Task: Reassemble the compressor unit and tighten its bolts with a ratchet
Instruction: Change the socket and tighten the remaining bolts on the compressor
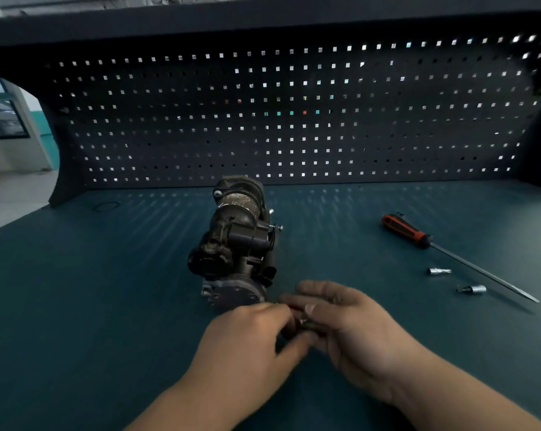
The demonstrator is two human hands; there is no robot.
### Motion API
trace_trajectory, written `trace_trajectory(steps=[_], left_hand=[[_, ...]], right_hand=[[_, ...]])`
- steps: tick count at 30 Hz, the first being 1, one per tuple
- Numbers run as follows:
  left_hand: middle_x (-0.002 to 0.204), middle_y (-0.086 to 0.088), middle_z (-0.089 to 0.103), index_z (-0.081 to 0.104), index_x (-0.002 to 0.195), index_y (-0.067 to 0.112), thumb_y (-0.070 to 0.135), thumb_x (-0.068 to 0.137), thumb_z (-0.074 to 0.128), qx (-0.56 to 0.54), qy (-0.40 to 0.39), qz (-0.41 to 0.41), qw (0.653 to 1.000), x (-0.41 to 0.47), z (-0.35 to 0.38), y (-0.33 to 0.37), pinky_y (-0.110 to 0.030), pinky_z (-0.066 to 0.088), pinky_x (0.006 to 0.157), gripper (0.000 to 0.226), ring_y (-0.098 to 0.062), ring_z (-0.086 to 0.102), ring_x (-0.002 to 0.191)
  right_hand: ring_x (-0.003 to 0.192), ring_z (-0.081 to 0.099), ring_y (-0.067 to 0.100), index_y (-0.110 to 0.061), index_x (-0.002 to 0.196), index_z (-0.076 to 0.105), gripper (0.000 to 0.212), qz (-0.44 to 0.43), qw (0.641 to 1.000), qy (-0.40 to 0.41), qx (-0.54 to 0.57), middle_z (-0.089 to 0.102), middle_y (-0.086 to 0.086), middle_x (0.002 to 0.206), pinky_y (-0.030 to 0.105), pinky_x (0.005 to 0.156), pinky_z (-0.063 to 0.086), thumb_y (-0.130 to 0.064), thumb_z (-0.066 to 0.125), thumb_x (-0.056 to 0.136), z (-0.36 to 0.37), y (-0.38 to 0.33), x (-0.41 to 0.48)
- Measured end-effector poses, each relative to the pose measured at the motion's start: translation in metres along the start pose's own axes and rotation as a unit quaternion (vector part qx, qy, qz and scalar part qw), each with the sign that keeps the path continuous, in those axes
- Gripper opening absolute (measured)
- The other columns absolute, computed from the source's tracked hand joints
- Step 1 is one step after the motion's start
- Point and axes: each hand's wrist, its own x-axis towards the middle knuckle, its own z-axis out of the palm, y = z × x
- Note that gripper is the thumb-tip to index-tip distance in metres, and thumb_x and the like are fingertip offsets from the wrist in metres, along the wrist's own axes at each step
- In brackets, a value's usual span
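Note:
The dark compressor unit (236, 244) lies on the teal bench mat, its round end plate facing me. A bolt (275, 227) sticks out on its right side. Just in front of the unit my left hand (250, 337) and my right hand (350, 325) meet, fingers curled together round a small metal part (303, 321) that is mostly hidden between them. I cannot tell what the part is. No ratchet shows in view.
A red-and-black screwdriver (409, 233) lies to the right, its long shaft running toward the front right. Two small chrome sockets (438, 271) (474, 289) lie beside it. A dark pegboard (294, 119) closes the back of the bench.

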Motion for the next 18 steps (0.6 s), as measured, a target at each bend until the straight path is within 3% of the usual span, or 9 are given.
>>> trace_trajectory(steps=[2, 4, 6, 8, 9, 11, 14, 16, 18], left_hand=[[0.074, 0.009, 0.058, 0.052, 0.076, 0.029, 0.062, 0.078, 0.039, -0.028, 0.005, 0.005, 1.000, -0.002, 0.006, 0.001, -0.025, 0.032, 0.053, 0.035, -0.011, 0.054, 0.075], [0.076, 0.007, 0.061, 0.053, 0.075, 0.028, 0.055, 0.081, 0.037, -0.027, -0.002, 0.008, 1.000, -0.003, 0.005, 0.003, -0.027, 0.034, 0.053, 0.032, -0.014, 0.055, 0.075], [0.074, 0.010, 0.058, 0.047, 0.071, 0.029, 0.051, 0.081, 0.039, 0.003, 0.001, -0.003, 1.000, -0.003, 0.001, 0.001, -0.028, 0.029, 0.050, 0.026, -0.016, 0.055, 0.075], [0.066, 0.015, 0.053, 0.044, 0.070, 0.029, 0.046, 0.075, 0.045, 0.027, 0.009, -0.028, 0.999, -0.002, -0.004, 0.000, -0.023, 0.023, 0.043, 0.018, -0.016, 0.054, 0.071], [0.061, 0.013, 0.051, 0.045, 0.068, 0.027, 0.042, 0.070, 0.048, 0.045, -0.003, -0.026, 0.999, -0.002, -0.006, 0.000, -0.019, 0.021, 0.041, 0.016, -0.016, 0.053, 0.066], [0.052, 0.008, 0.050, 0.049, 0.058, 0.021, 0.035, 0.057, 0.057, 0.068, -0.017, 0.018, 0.997, -0.001, -0.008, -0.001, -0.019, 0.023, 0.038, 0.016, -0.012, 0.050, 0.051], [0.056, 0.013, 0.044, 0.044, 0.059, 0.027, 0.036, 0.060, 0.061, 0.056, -0.009, 0.051, 0.997, 0.001, -0.006, -0.006, -0.021, 0.027, 0.046, 0.019, -0.006, 0.048, 0.059], [0.064, 0.012, 0.045, 0.038, 0.067, 0.029, 0.043, 0.067, 0.057, -0.006, -0.014, -0.009, 1.000, 0.001, -0.004, -0.010, -0.020, 0.026, 0.050, 0.024, -0.006, 0.047, 0.071], [0.067, 0.017, 0.053, 0.047, 0.072, 0.029, 0.046, 0.065, 0.060, -0.118, -0.004, -0.092, 0.989, -0.001, -0.001, -0.015, -0.017, 0.032, 0.047, 0.023, -0.003, 0.048, 0.060]], right_hand=[[0.085, 0.072, 0.015, -0.005, 0.104, 0.057, 0.026, -0.025, 0.998, 0.000, -0.051, 0.075, 0.009, 0.096, 0.020, 0.066, 0.055, 0.012, 0.040, 0.094, 0.002, 0.006, -0.002], [0.087, 0.069, 0.006, -0.015, 0.101, 0.059, 0.021, -0.075, 0.975, 0.027, -0.206, 0.075, -0.003, 0.093, 0.015, 0.074, 0.052, 0.001, 0.047, 0.095, 0.005, 0.006, -0.004], [0.084, 0.061, -0.004, -0.030, 0.090, 0.058, 0.007, -0.169, 0.873, 0.075, -0.451, 0.067, -0.019, 0.088, 0.006, 0.071, 0.043, -0.024, 0.058, 0.091, 0.002, 0.004, -0.008], [0.081, 0.055, -0.005, -0.035, 0.079, 0.056, 0.011, -0.220, 0.776, 0.063, -0.588, 0.059, -0.021, 0.083, 0.010, 0.068, 0.042, -0.044, 0.062, 0.079, 0.000, 0.001, -0.013], [0.078, 0.056, -0.004, -0.034, 0.077, 0.058, 0.015, -0.212, 0.773, 0.040, -0.597, 0.061, -0.020, 0.082, 0.013, 0.067, 0.043, -0.048, 0.063, 0.075, 0.001, -0.001, -0.015], [0.073, 0.059, -0.001, -0.033, 0.079, 0.063, 0.016, -0.168, 0.803, 0.001, -0.572, 0.065, -0.018, 0.080, 0.016, 0.066, 0.047, -0.045, 0.070, 0.071, 0.005, -0.003, -0.015], [0.068, 0.062, 0.006, -0.028, 0.077, 0.068, 0.010, -0.149, 0.808, -0.002, -0.570, 0.069, -0.007, 0.076, 0.023, 0.066, 0.049, -0.036, 0.074, 0.075, 0.002, -0.005, -0.007], [0.061, 0.060, 0.011, -0.020, 0.073, 0.069, 0.011, -0.151, 0.827, 0.026, -0.541, 0.068, 0.000, 0.068, 0.030, 0.064, 0.050, -0.028, 0.071, 0.081, 0.000, -0.008, 0.000], [0.054, 0.057, 0.013, -0.016, 0.069, 0.068, 0.016, -0.150, 0.873, 0.061, -0.460, 0.064, 0.002, 0.057, 0.030, 0.057, 0.050, -0.017, 0.068, 0.086, -0.001, -0.012, 0.007]])
